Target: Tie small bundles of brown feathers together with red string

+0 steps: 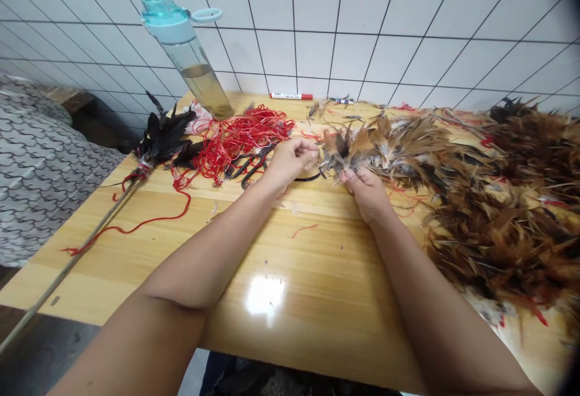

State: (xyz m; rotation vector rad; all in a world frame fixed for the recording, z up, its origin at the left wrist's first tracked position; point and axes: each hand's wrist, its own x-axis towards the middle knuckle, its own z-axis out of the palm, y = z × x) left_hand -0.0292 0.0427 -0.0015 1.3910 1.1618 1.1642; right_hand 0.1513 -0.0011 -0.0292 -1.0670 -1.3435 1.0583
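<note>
My right hand [368, 190] is closed, with thumb and fingers pinching the base of a small bunch of brown feathers [347, 145]. Just left of it, my left hand [293, 161] has its fingertips drawn together in a pinch. What sits between those fingertips, if anything, is too small to make out. Behind my right hand lies a larger pile of tan feathers [408, 142]. A tangle of red string [247, 136] spreads beyond my left hand, and black-handled scissors [254, 168] lie partly under it.
On the left, black feathers [165, 136] are bound to a long stick [86, 248] that overhangs the table [290, 275]. A water bottle [194, 60] stands by the tiled wall, with a red-capped marker [290, 96] nearby. Large brown feather bundles [507, 233] cover the right side.
</note>
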